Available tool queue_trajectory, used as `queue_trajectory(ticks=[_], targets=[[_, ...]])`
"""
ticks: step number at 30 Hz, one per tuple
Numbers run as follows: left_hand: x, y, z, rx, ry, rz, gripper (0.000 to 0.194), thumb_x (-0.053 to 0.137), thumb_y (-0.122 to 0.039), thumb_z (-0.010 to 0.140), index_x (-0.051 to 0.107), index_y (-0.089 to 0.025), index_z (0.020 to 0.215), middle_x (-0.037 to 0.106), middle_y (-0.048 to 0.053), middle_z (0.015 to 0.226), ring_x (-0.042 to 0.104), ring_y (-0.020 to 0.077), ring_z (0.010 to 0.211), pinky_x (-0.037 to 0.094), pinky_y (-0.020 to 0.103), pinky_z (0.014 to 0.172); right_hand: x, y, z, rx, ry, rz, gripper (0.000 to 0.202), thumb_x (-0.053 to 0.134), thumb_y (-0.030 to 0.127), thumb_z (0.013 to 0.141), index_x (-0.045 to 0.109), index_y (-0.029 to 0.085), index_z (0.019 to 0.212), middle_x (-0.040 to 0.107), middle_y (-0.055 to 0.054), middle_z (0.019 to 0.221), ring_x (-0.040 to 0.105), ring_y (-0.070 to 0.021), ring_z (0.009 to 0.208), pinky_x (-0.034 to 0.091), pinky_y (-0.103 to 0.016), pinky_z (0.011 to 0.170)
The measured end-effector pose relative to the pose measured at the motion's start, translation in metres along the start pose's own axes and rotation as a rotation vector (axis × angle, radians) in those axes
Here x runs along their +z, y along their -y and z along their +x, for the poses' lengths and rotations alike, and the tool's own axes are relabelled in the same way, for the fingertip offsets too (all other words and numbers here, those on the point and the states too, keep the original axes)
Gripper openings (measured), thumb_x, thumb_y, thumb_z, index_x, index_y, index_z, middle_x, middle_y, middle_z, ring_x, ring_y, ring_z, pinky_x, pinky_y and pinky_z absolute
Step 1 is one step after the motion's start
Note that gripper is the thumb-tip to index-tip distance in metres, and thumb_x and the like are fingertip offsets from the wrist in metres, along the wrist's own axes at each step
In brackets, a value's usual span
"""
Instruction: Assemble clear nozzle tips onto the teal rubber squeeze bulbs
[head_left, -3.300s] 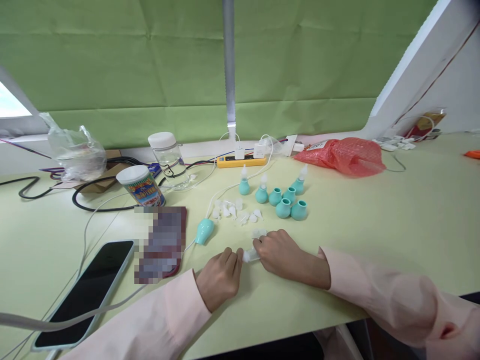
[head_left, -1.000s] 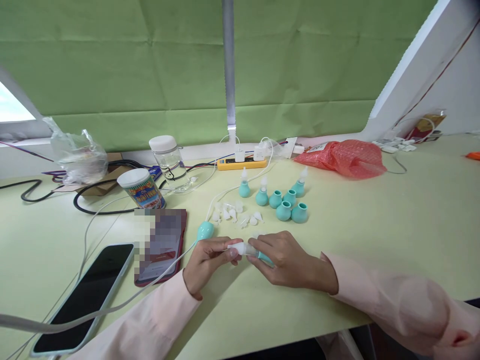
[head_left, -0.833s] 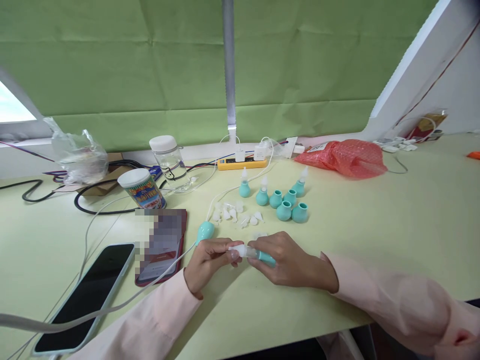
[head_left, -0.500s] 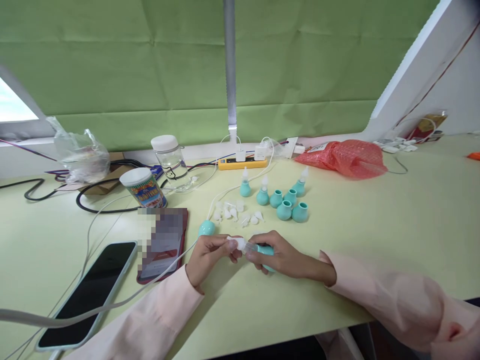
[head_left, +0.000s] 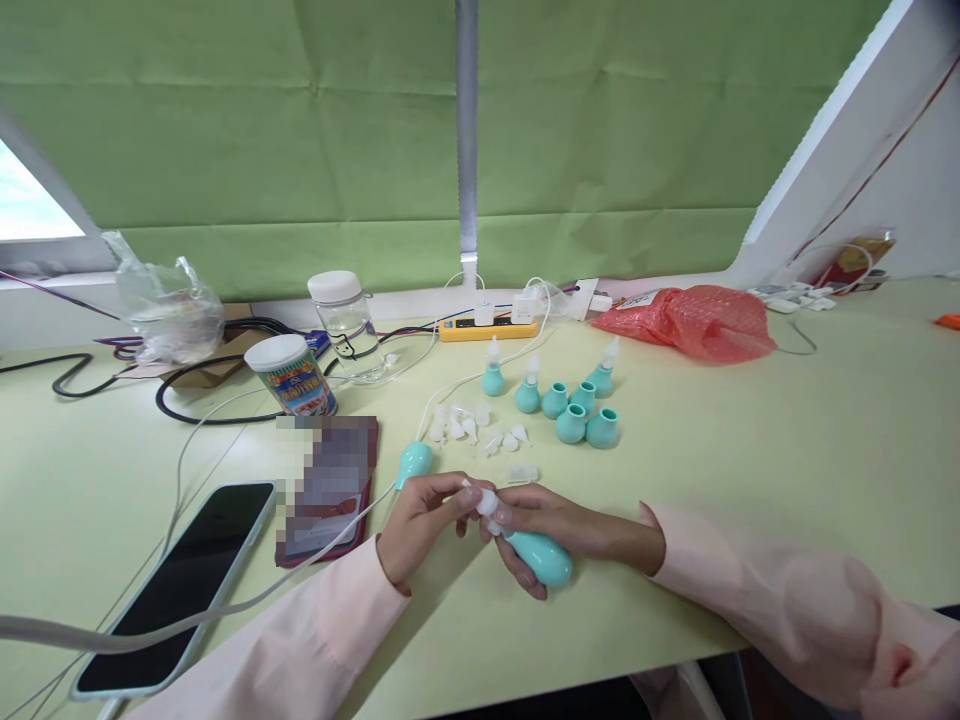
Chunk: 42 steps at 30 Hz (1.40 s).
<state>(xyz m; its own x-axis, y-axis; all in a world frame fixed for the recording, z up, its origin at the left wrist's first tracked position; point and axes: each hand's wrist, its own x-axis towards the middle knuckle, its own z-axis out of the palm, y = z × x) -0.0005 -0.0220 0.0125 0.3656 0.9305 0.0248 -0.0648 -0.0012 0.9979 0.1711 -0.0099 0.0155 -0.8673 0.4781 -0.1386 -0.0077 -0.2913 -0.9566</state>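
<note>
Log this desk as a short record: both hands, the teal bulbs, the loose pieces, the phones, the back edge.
Left hand: fingers on a white nozzle
Right hand: holding a teal bulb at the nozzle's other end
Nozzle fully seated: cannot tell
Standing bulbs with nozzles: three
Standing bulbs with open necks: four
Lying bulb: one, right of the red-cased phone
Loose white pieces: scattered beyond the hands
Other phone: dark screen
Back edge: yellow power strip, red bag

Left hand (head_left: 420, 515) pinching, right hand (head_left: 551, 515) curled
</note>
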Motion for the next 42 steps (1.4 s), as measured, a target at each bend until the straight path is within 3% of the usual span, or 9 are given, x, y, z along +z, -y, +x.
queue_trajectory(ticks=[4, 9, 12, 15, 19, 22, 30, 35, 42], targets=[[0.003, 0.001, -0.003, 0.089, -0.043, 0.097, 0.031, 0.046, -0.034, 0.078, 0.064, -0.011, 0.087, 0.052, 0.002, 0.061, 0.045, 0.0110, 0.056, 0.038, 0.023, 0.050, -0.001, 0.011, -0.007, -0.171, -0.100, -0.306, 0.020, 0.038, 0.031, 0.084, 0.048, 0.015, 0.088, 0.055, 0.000, 0.063, 0.052, -0.0101, 0.055, 0.041, -0.025, 0.057], [-0.004, 0.007, -0.002, 0.284, -0.187, 0.597, 0.028, 0.043, -0.028, 0.080, 0.060, -0.013, 0.095, 0.055, 0.006, 0.073, 0.050, 0.0155, 0.067, 0.042, 0.027, 0.057, -0.014, 0.021, -0.013, -0.556, -0.607, -0.811, 0.013, 0.048, 0.026, 0.079, 0.054, 0.015, 0.075, 0.055, -0.004, 0.075, 0.051, -0.0142, 0.073, 0.040, -0.028, 0.068], [-0.007, 0.011, -0.001, 0.463, -0.124, 1.024, 0.028, 0.041, -0.023, 0.079, 0.058, -0.013, 0.099, 0.056, 0.011, 0.084, 0.051, 0.0198, 0.077, 0.044, 0.034, 0.067, -0.027, 0.026, -0.013, -0.781, -0.870, -0.989, 0.007, 0.052, 0.024, 0.075, 0.053, 0.018, 0.072, 0.052, -0.002, 0.068, 0.050, -0.0148, 0.070, 0.041, -0.028, 0.065], [-0.006, 0.014, -0.001, 0.515, -0.012, 1.276, 0.034, 0.040, -0.023, 0.078, 0.051, -0.014, 0.109, 0.051, 0.015, 0.102, 0.049, 0.0243, 0.090, 0.044, 0.040, 0.073, -0.038, 0.033, -0.011, -0.785, -0.979, -1.098, 0.008, 0.053, 0.026, 0.074, 0.052, 0.018, 0.072, 0.052, -0.002, 0.069, 0.049, -0.0138, 0.064, 0.041, -0.027, 0.058], [-0.001, 0.017, -0.002, 0.486, 0.092, 1.391, 0.043, 0.040, -0.027, 0.080, 0.038, -0.019, 0.122, 0.035, 0.016, 0.124, 0.038, 0.0299, 0.108, 0.038, 0.047, 0.084, -0.052, 0.038, -0.005, -0.655, -1.079, -1.190, 0.016, 0.049, 0.032, 0.077, 0.050, 0.019, 0.087, 0.055, -0.004, 0.077, 0.052, -0.0139, 0.063, 0.044, -0.027, 0.061], [0.000, 0.019, -0.002, 0.403, 0.149, 1.431, 0.044, 0.037, -0.032, 0.082, 0.034, -0.022, 0.124, 0.027, 0.016, 0.131, 0.033, 0.0328, 0.114, 0.036, 0.050, 0.086, -0.063, 0.035, 0.002, -0.595, -1.107, -1.276, 0.032, 0.047, 0.034, 0.078, 0.041, 0.020, 0.106, 0.057, -0.005, 0.083, 0.056, -0.0169, 0.071, 0.045, -0.029, 0.065], [-0.003, 0.024, -0.004, 0.362, 0.191, 1.472, 0.044, 0.035, -0.035, 0.083, 0.033, -0.022, 0.125, 0.030, 0.016, 0.130, 0.030, 0.0343, 0.115, 0.033, 0.051, 0.087, -0.076, 0.026, 0.024, -0.463, -0.974, -1.559, 0.028, 0.042, 0.026, 0.081, 0.043, 0.016, 0.107, 0.057, -0.009, 0.100, 0.058, -0.0194, 0.075, 0.045, -0.031, 0.066], [-0.002, 0.025, -0.003, 0.372, 0.187, 1.481, 0.043, 0.035, -0.035, 0.083, 0.035, -0.020, 0.123, 0.033, 0.016, 0.127, 0.031, 0.0333, 0.114, 0.033, 0.050, 0.088, -0.077, 0.026, 0.031, -0.471, -0.970, -1.492, 0.039, 0.043, 0.022, 0.080, 0.033, 0.016, 0.117, 0.056, -0.009, 0.098, 0.057, -0.0196, 0.079, 0.046, -0.029, 0.064], [-0.002, 0.024, -0.004, 0.405, 0.171, 1.476, 0.040, 0.037, -0.034, 0.082, 0.038, -0.020, 0.120, 0.037, 0.015, 0.124, 0.035, 0.0309, 0.110, 0.035, 0.048, 0.086, -0.087, 0.024, 0.036, -0.410, -0.988, -1.390, 0.027, 0.045, 0.021, 0.077, 0.043, 0.018, 0.104, 0.059, -0.005, 0.083, 0.057, -0.0178, 0.071, 0.044, -0.028, 0.062]])
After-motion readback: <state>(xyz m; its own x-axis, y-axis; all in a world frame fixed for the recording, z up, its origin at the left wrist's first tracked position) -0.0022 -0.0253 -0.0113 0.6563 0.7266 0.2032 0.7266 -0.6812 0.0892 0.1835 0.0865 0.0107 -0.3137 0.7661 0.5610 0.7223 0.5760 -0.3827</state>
